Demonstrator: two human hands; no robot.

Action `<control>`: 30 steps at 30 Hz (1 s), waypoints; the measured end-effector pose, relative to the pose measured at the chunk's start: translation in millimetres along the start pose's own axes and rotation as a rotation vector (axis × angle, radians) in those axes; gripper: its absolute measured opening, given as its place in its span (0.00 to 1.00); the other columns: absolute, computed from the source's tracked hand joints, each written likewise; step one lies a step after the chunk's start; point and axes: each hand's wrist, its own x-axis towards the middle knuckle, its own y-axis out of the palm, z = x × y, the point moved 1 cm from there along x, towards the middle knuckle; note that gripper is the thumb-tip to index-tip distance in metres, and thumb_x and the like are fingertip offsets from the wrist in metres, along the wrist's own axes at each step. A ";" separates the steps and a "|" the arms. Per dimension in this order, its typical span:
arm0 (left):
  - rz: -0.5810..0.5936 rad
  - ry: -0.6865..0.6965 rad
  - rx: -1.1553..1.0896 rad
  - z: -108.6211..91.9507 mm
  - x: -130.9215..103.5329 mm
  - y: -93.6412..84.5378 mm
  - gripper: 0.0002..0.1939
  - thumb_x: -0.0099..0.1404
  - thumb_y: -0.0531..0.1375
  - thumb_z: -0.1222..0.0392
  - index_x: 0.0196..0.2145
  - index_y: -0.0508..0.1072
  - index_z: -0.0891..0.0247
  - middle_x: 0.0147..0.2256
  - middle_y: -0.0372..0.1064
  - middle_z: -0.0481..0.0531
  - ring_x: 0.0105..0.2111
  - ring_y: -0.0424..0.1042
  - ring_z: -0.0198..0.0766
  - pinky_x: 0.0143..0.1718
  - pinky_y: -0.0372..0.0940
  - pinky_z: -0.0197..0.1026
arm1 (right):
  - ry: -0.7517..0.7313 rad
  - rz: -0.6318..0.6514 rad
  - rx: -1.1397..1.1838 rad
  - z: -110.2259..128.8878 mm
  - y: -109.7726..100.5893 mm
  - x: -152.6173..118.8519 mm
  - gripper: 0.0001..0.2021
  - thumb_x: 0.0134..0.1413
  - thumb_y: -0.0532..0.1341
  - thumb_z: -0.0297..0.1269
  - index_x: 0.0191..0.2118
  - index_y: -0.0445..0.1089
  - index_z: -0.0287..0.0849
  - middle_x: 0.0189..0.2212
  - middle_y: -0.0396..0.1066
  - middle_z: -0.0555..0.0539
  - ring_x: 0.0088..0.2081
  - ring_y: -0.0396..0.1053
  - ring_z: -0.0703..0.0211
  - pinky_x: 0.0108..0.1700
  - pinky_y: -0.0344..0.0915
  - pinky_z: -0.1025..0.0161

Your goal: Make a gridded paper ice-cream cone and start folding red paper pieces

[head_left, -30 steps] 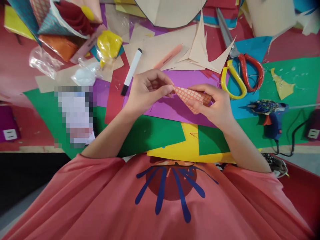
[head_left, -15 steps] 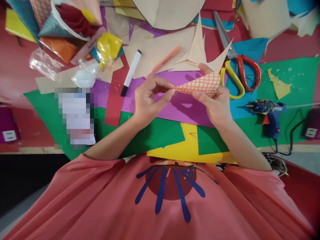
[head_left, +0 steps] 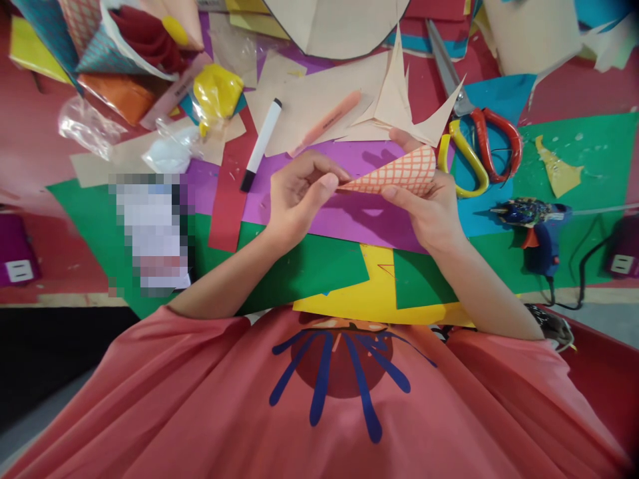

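A paper cone point(head_left: 397, 174), cream with an orange grid, lies sideways between my hands above the purple sheet point(head_left: 344, 213). My right hand point(head_left: 432, 209) grips its wide end, the thumb in front and the other fingers behind or under it. At the narrow tip, my left hand point(head_left: 299, 196) pinches the paper between thumb and fingers. The cone's far side and some fingers of both hands are hidden. Beyond the cone lie pale paper offcuts point(head_left: 397, 100) with long sharp points, and a peach-coloured pen point(head_left: 329, 121).
Scissors point(head_left: 482, 143) with red and yellow handles lie right of my hands, near a blue glue gun point(head_left: 542, 246) with a cord. A white marker point(head_left: 262, 143) and a red strip point(head_left: 227, 206) are at left. Finished-looking cones point(head_left: 130, 50) stand far left, near a blurred-out phone-like object point(head_left: 154, 233).
The thumb of my left hand has slid slightly back and up along the tip. The cone has turned a little, its narrow end lower. My right hand keeps its hold.
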 end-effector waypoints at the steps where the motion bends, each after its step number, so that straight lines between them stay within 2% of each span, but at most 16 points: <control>1: 0.027 -0.010 0.028 -0.6 0.2 1.0 0.11 0.65 0.60 0.49 0.35 0.78 0.57 0.31 0.76 0.46 0.32 0.77 0.31 0.32 0.72 0.34 | 0.000 0.007 -0.019 0.6 0.2 -0.5 0.12 0.46 0.70 0.50 0.32 0.75 0.47 0.44 0.76 0.51 0.48 0.74 0.54 0.57 0.69 0.53; 5: 0.133 -0.080 0.101 -1.4 1.5 5.4 0.10 0.60 0.66 0.52 0.38 0.77 0.59 0.33 0.77 0.47 0.34 0.79 0.34 0.36 0.75 0.34 | -0.047 0.039 -0.110 3.0 0.9 -2.6 0.09 0.49 0.69 0.44 0.37 0.77 0.49 0.43 0.76 0.50 0.53 0.71 0.52 0.61 0.66 0.51; 8: 0.109 -0.128 0.089 0.8 2.0 5.5 0.08 0.61 0.65 0.55 0.37 0.78 0.59 0.34 0.78 0.48 0.35 0.79 0.35 0.38 0.76 0.35 | -0.088 0.023 -0.154 3.6 1.8 -4.0 0.11 0.50 0.68 0.43 0.40 0.77 0.50 0.47 0.74 0.50 0.55 0.70 0.52 0.62 0.64 0.51; 14: 0.078 -0.120 0.061 4.3 -0.7 4.3 0.06 0.60 0.65 0.60 0.37 0.79 0.58 0.35 0.79 0.47 0.34 0.80 0.34 0.37 0.77 0.34 | -0.070 -0.025 -0.148 2.3 1.7 -3.3 0.16 0.48 0.69 0.48 0.42 0.75 0.49 0.54 0.71 0.50 0.55 0.69 0.51 0.61 0.65 0.51; 16: 0.081 -0.123 0.058 3.5 -0.9 4.5 0.06 0.61 0.65 0.59 0.38 0.79 0.58 0.35 0.79 0.47 0.34 0.80 0.34 0.37 0.77 0.35 | -0.087 -0.029 -0.133 2.6 0.6 -1.8 0.14 0.48 0.69 0.49 0.39 0.76 0.49 0.52 0.72 0.50 0.57 0.68 0.51 0.62 0.64 0.51; 19: 0.110 -0.125 0.065 0.3 0.3 4.6 0.07 0.62 0.64 0.58 0.39 0.79 0.58 0.36 0.79 0.47 0.35 0.80 0.35 0.37 0.77 0.36 | -0.087 0.030 -0.048 1.9 -0.8 0.2 0.12 0.49 0.68 0.51 0.34 0.77 0.51 0.47 0.75 0.52 0.59 0.66 0.51 0.62 0.65 0.50; 23: 0.150 -0.099 0.098 -4.8 2.0 3.4 0.09 0.61 0.65 0.58 0.40 0.80 0.57 0.38 0.80 0.47 0.39 0.80 0.38 0.42 0.77 0.38 | -0.003 0.134 0.050 0.6 -1.5 0.6 0.14 0.46 0.70 0.50 0.39 0.77 0.53 0.49 0.74 0.52 0.59 0.67 0.50 0.62 0.65 0.49; 26: 0.149 -0.072 0.100 -6.2 2.0 2.3 0.10 0.59 0.67 0.57 0.40 0.80 0.56 0.39 0.80 0.46 0.41 0.80 0.39 0.44 0.77 0.40 | -0.007 0.175 0.043 2.7 -2.0 0.2 0.12 0.47 0.70 0.46 0.40 0.77 0.54 0.46 0.75 0.52 0.58 0.67 0.51 0.65 0.61 0.48; 30: 0.136 -0.112 0.050 -5.0 1.2 1.9 0.10 0.59 0.67 0.53 0.39 0.80 0.56 0.36 0.80 0.46 0.34 0.80 0.37 0.35 0.78 0.37 | -0.045 0.151 0.014 7.8 -3.0 0.2 0.08 0.50 0.68 0.43 0.38 0.78 0.55 0.39 0.77 0.53 0.58 0.67 0.53 0.69 0.53 0.47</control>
